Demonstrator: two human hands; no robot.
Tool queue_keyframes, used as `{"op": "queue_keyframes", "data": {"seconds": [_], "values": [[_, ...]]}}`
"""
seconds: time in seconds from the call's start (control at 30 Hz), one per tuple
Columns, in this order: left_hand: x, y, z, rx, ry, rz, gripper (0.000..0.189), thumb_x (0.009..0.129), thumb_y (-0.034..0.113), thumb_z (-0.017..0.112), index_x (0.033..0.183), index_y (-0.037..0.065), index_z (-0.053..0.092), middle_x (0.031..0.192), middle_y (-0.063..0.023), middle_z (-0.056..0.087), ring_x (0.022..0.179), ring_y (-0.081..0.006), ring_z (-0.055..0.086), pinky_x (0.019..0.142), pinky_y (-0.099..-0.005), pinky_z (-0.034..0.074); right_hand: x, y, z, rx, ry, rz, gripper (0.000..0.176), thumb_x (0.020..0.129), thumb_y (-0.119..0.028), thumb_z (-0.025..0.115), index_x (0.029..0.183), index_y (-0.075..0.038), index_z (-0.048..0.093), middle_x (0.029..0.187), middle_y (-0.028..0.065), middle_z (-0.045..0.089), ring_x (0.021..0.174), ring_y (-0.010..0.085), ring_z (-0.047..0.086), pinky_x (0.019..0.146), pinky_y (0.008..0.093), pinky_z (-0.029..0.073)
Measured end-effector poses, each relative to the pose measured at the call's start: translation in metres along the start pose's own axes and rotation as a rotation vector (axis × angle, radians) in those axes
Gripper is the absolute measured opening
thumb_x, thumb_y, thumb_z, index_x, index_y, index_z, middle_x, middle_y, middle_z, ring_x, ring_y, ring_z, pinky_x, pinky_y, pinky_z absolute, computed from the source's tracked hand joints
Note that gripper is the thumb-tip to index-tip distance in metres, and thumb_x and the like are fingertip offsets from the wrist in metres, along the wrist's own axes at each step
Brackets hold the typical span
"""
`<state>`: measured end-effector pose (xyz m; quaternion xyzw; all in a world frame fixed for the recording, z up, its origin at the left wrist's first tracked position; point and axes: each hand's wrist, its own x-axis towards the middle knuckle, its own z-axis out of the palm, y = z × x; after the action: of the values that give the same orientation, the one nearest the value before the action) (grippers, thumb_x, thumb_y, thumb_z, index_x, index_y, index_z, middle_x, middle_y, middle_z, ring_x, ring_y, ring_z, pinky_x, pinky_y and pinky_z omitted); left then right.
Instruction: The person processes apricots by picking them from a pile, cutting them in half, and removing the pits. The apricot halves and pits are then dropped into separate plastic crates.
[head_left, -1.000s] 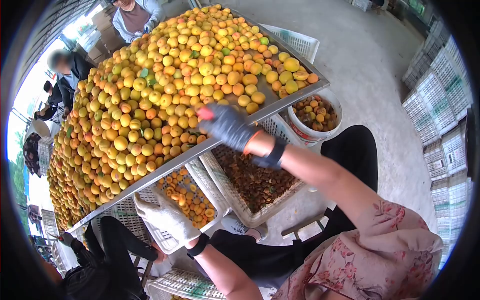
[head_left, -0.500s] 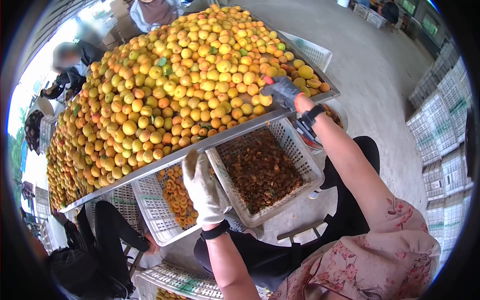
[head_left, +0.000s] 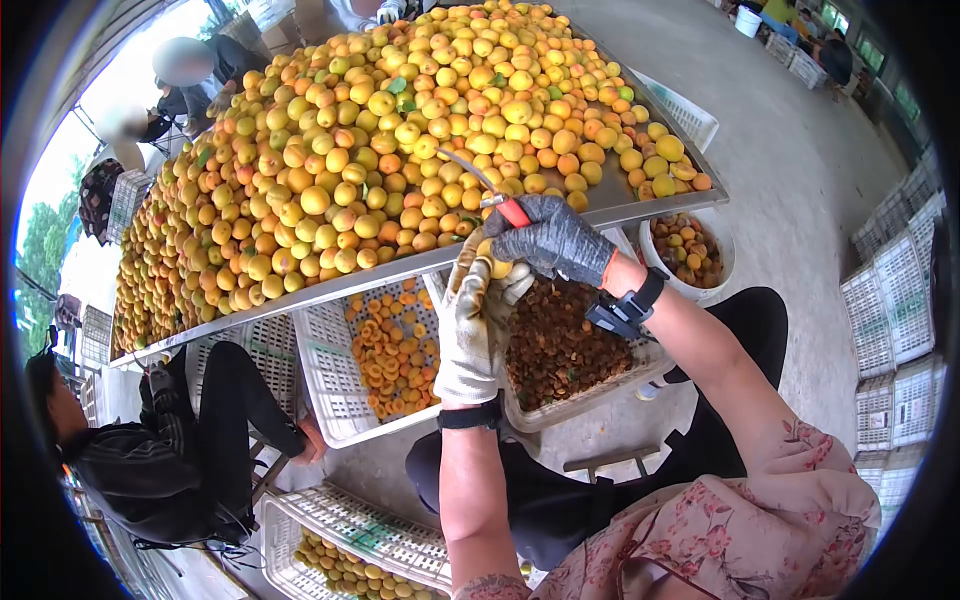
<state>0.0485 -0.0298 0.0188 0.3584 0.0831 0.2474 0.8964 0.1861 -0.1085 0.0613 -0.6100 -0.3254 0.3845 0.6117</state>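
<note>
In its white glove, my left hand [head_left: 466,340] grips an apricot [head_left: 497,264] just off the table's front edge. My right hand [head_left: 560,240], in a dark grey glove, is closed round the red handle of a curved knife [head_left: 512,211] and meets the left at the fruit. The knife's thin blade points up and away over a broad heap of apricots [head_left: 330,190] on the metal-edged table [head_left: 300,297]. Below my hands is a white crate [head_left: 590,392] of brown apricot pits [head_left: 565,340]. Left of it, another crate [head_left: 322,400] holds apricot halves [head_left: 385,365].
A white bucket [head_left: 722,284] of apricots and scraps stands under the table's right corner. A person in black [head_left: 140,475] sits at my left; others are across the table. Another crate [head_left: 350,535] with apricots lies behind. Stacked crates [head_left: 885,320] line the right side.
My right hand has come back from the table's right end to my left hand. An apricot is now in the left hand, and the knife's blade shows. The view has shifted.
</note>
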Motion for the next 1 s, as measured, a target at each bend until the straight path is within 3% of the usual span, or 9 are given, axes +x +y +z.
{"op": "queue_keyframes", "data": {"seconds": [0.1, 0.13, 0.3, 0.37, 0.4, 0.5, 0.7, 0.8, 1.0], "values": [[-0.005, 0.007, -0.001, 0.045, 0.02, -0.015, 0.044, 0.099, 0.022, 0.04, 0.138, 0.004, 0.035, 0.111, -0.008, 0.058, 0.092, -0.0202, 0.063, 0.083, -0.0365, 0.052, 0.0, 0.002, 0.008, -0.238, 0.048, -0.243, 0.025, 0.076, -0.019, 0.075, 0.093, -0.003, 0.065, 0.074, 0.0016, 0.064, 0.062, 0.0105, 0.055, 0.058, 0.025, 0.045], [-0.006, 0.007, -0.004, 0.052, 0.006, 0.011, 0.043, 0.099, 0.022, 0.04, 0.138, 0.004, 0.035, 0.11, -0.0077, 0.058, 0.092, -0.0197, 0.062, 0.083, -0.0364, 0.052, -0.004, -0.001, 0.009, -0.465, 0.097, -0.294, 0.028, 0.076, -0.02, 0.075, 0.094, -0.001, 0.064, 0.078, 0.0034, 0.064, 0.072, 0.0128, 0.056, 0.07, 0.0284, 0.047], [-0.01, 0.014, -0.006, -0.195, -0.043, 0.085, 0.044, 0.097, 0.021, 0.045, 0.137, 0.005, 0.036, 0.112, -0.0092, 0.057, 0.094, -0.0221, 0.06, 0.083, -0.0356, 0.052, -0.023, -0.015, 0.022, -0.182, 0.065, -0.242, 0.029, 0.079, -0.021, 0.074, 0.098, -0.002, 0.064, 0.087, 0.0057, 0.065, 0.081, 0.0103, 0.058, 0.072, 0.0256, 0.048], [-0.011, 0.024, 0.0, -0.247, -0.06, 0.091, 0.048, 0.095, 0.021, 0.049, 0.137, 0.004, 0.035, 0.115, -0.0108, 0.055, 0.095, -0.0233, 0.058, 0.084, -0.0345, 0.05, -0.028, -0.007, 0.023, 0.05, 0.152, -0.403, 0.025, 0.082, -0.019, 0.071, 0.1, -0.002, 0.064, 0.092, 0.0069, 0.066, 0.086, 0.0117, 0.061, 0.075, 0.0255, 0.049], [-0.012, 0.026, 0.001, -0.294, -0.041, 0.103, 0.049, 0.092, 0.018, 0.052, 0.136, 0.001, 0.036, 0.116, -0.0126, 0.055, 0.093, -0.0236, 0.06, 0.083, -0.0344, 0.052, -0.031, -0.004, 0.02, -0.111, 0.182, -0.472, 0.023, 0.085, -0.017, 0.067, 0.102, -0.001, 0.063, 0.094, 0.0085, 0.067, 0.09, 0.0138, 0.062, 0.077, 0.0267, 0.05], [-0.013, 0.032, 0.001, -0.275, -0.052, 0.14, 0.05, 0.089, 0.012, 0.054, 0.134, -0.002, 0.037, 0.115, -0.0145, 0.055, 0.092, -0.0232, 0.062, 0.081, -0.0328, 0.053, -0.048, 0.004, 0.017, -0.22, 0.154, -0.301, 0.025, 0.086, -0.015, 0.066, 0.105, 0.0, 0.062, 0.093, 0.0098, 0.067, 0.089, 0.0147, 0.063, 0.076, 0.0262, 0.05], [-0.014, 0.038, 0.0, -0.055, 0.021, 0.182, 0.047, 0.087, 0.004, 0.052, 0.132, -0.004, 0.039, 0.111, -0.0141, 0.057, 0.088, -0.0201, 0.062, 0.078, -0.0288, 0.052, -0.074, 0.003, 0.024, -0.194, 0.116, -0.287, 0.027, 0.089, -0.018, 0.062, 0.108, 0.001, 0.061, 0.094, 0.0131, 0.067, 0.083, 0.0243, 0.064, 0.071, 0.0341, 0.049], [-0.015, 0.042, 0.001, 0.008, 0.032, 0.181, 0.045, 0.086, 0.0, 0.052, 0.129, -0.006, 0.043, 0.108, -0.0137, 0.059, 0.087, -0.0191, 0.062, 0.077, -0.0273, 0.052, -0.076, 0.014, 0.022, -0.432, 0.14, -0.355, 0.027, 0.087, -0.018, 0.063, 0.105, 0.002, 0.061, 0.095, 0.0185, 0.065, 0.086, 0.0324, 0.063, 0.074, 0.0373, 0.049], [-0.017, 0.043, 0.002, 0.08, 0.081, 0.147, 0.044, 0.084, -0.003, 0.053, 0.127, -0.006, 0.047, 0.111, -0.014, 0.06, 0.091, -0.0178, 0.062, 0.075, -0.0258, 0.053, -0.079, 0.011, 0.022, -0.557, 0.169, -0.379, 0.026, 0.086, -0.02, 0.063, 0.102, 0.001, 0.062, 0.091, 0.018, 0.065, 0.082, 0.0331, 0.063, 0.071, 0.0383, 0.05]]}}
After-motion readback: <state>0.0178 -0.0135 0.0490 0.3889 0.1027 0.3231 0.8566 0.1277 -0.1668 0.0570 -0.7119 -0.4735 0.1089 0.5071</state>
